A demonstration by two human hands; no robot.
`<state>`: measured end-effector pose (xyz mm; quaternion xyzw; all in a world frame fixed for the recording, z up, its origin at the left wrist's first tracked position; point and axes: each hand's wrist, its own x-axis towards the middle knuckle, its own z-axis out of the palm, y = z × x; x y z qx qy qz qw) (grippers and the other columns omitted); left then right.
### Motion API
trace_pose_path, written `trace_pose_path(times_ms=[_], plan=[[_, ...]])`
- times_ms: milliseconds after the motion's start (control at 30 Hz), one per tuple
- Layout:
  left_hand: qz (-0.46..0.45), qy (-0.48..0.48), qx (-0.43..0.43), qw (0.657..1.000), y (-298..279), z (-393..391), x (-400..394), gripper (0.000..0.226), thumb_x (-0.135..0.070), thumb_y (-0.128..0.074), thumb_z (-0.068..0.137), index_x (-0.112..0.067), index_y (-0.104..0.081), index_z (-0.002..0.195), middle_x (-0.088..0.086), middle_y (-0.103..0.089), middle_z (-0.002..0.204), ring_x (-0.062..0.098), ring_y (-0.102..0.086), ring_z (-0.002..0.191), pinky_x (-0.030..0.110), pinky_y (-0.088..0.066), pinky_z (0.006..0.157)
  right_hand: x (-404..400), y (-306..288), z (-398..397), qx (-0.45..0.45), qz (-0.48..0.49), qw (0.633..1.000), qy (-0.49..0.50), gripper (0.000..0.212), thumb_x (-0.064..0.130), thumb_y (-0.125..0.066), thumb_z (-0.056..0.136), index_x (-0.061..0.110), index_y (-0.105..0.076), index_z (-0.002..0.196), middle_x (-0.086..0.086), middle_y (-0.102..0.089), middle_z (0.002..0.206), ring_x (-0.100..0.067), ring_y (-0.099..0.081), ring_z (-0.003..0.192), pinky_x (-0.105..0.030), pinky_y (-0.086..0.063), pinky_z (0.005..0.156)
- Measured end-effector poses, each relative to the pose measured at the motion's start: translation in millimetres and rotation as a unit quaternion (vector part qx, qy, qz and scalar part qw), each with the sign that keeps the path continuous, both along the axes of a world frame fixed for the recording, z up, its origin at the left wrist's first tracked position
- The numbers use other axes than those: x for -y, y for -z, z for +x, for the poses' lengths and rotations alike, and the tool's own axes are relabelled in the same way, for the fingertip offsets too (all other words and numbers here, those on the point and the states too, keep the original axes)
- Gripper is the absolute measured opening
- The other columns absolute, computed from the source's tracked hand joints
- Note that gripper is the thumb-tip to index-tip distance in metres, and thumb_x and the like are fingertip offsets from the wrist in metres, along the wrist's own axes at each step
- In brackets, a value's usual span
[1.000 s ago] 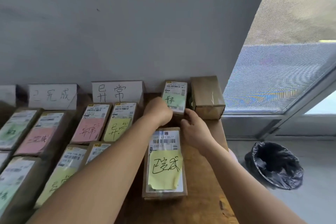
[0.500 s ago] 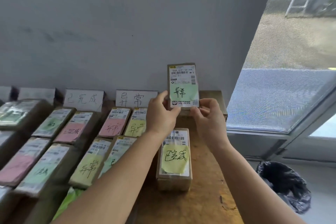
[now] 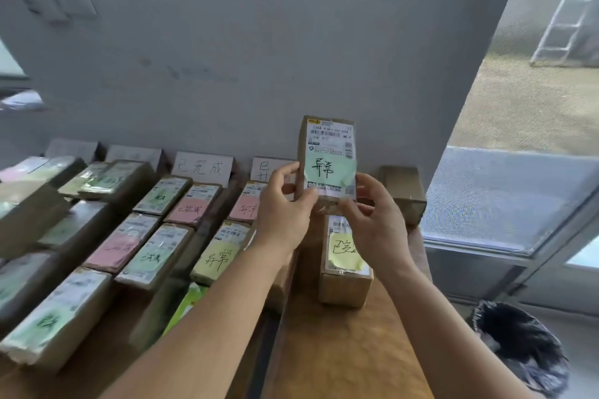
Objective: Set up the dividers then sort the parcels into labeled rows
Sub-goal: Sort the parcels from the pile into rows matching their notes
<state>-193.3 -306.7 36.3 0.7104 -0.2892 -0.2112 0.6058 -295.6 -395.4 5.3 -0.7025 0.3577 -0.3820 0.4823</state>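
I hold a small brown parcel with a green handwritten note [image 3: 328, 157] upright in the air in front of the wall. My left hand [image 3: 283, 209] grips its lower left edge and my right hand [image 3: 372, 220] pinches its lower right corner. Below it a parcel with a yellow note [image 3: 345, 266] lies on the wooden table [image 3: 350, 353]. Rows of parcels with pink, green and yellow notes [image 3: 152, 256] fill the left side. White divider cards with handwriting [image 3: 202, 168] stand against the wall behind the rows; one card [image 3: 264, 168] is partly hidden by my left hand.
A plain brown box [image 3: 403, 193] stands at the table's far right corner beside the window. A bin lined with a black bag [image 3: 522, 356] sits on the floor at the right. The grey wall runs close behind the rows.
Both hands have lifted the green-note parcel from the table's far end up into the air and hold it upright. The view has swung left, showing more rows.
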Motion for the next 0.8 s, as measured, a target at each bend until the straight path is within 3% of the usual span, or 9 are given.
trace_pose_path(times_ms=[67,133,200,267,333,533,800], plan=[[-0.004,0.001,-0.034,0.999,2,3,-13,0.034,-0.023,-0.06,0.093,-0.035,-0.046,0.121,-0.005,-0.062,0.118,0.002,-0.057,0.09,0.009,-0.046,0.05,-10,3,2,-0.036,-0.013,0.999,-0.012,0.04,0.033,-0.056,0.093,0.032,-0.049,0.133,0.009,-0.062,0.118,-0.007,-0.064,0.099,-0.034,-0.055,0.083],[-0.01,-0.008,-0.063,0.998,7,6,-26,0.033,-0.018,-0.061,0.092,-0.035,-0.047,0.116,-0.004,-0.064,0.113,0.006,-0.061,0.093,0.011,-0.051,0.056,-18,16,2,-0.121,-0.031,0.992,0.003,0.05,0.043,-0.052,0.093,0.031,-0.041,0.141,0.007,-0.051,0.137,-0.013,-0.052,0.121,-0.038,-0.047,0.098],[-0.001,-0.026,-0.069,0.997,15,12,-39,0.036,-0.014,-0.062,0.091,-0.037,-0.047,0.114,-0.003,-0.064,0.114,0.013,-0.063,0.1,0.024,-0.058,0.074,-26,33,1,-0.209,-0.032,0.977,0.03,0.06,0.049,-0.049,0.093,0.028,-0.032,0.147,0.001,-0.035,0.151,-0.021,-0.033,0.138,-0.041,-0.031,0.111],[0.009,-0.037,-0.079,0.996,21,17,-52,0.037,-0.014,-0.063,0.09,-0.04,-0.047,0.111,-0.001,-0.064,0.116,0.016,-0.063,0.103,0.038,-0.057,0.085,-32,50,0,-0.283,-0.03,0.957,0.051,0.062,0.052,-0.045,0.093,0.031,-0.027,0.148,-0.003,-0.027,0.155,-0.026,-0.022,0.142,-0.042,-0.02,0.115],[0.014,-0.041,-0.089,0.995,26,21,-64,0.036,-0.014,-0.062,0.091,-0.042,-0.047,0.109,-0.001,-0.064,0.116,0.015,-0.064,0.101,0.038,-0.057,0.083,-37,65,-1,-0.354,-0.017,0.933,0.06,0.064,0.056,-0.044,0.091,0.035,-0.024,0.148,-0.004,-0.021,0.157,-0.028,-0.017,0.143,-0.044,-0.016,0.114],[0.031,-0.04,-0.088,0.995,37,27,-90,0.037,-0.018,-0.064,0.089,-0.043,-0.05,0.112,-0.002,-0.066,0.114,0.02,-0.063,0.105,0.04,-0.055,0.087,-46,83,5,-0.421,-0.028,0.903,0.081,0.076,0.063,-0.057,0.08,0.024,-0.034,0.14,-0.011,-0.02,0.151,-0.037,-0.031,0.131,-0.048,-0.031,0.107],[0.04,-0.034,-0.092,0.994,46,26,-116,0.036,-0.012,-0.062,0.091,-0.035,-0.052,0.117,-0.001,-0.069,0.106,0.011,-0.065,0.096,0.025,-0.054,0.079,-45,85,15,-0.419,-0.035,0.899,0.121,0.079,0.055,-0.063,0.08,0.011,-0.03,0.137,-0.016,-0.027,0.143,-0.039,-0.036,0.121,-0.047,-0.037,0.104]])
